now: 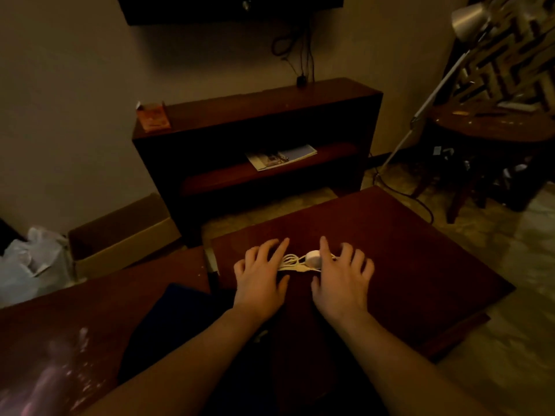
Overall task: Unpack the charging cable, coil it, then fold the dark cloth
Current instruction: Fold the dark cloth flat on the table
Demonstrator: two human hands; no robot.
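**Both hands spread over the white cable on the dark table**

Our fingers are splayed wide on both sides. The left hand lies palm down with its fingertips resting on or just over the left end of the charging cable, where the white loops bunch together. The right hand sits just beside it, fingers also fanned out, its index finger touching the round white puck at the cable's right end. Neither hand is closed around anything; we see no pinch or grasp, only open fingers pressed near the bundle. Whether the palms actually bear on the wood we cannot tell in this dim light.

The cable lies between our two hands, loosely bundled in a few loops, flat on the reddish-brown table near its far-left part. Our bare forearms reach in from the bottom edge.

Closer to us, under the left forearm, the dark cloth lies spread over the gap between this table and a second wooden surface on the left. It is well apart from the cable.

Beyond the table stands a low dark shelf unit against the wall, with an orange box on top and a magazine on its shelf. A cardboard box and a white plastic bag sit on the floor at left. A floor lamp leans at right.
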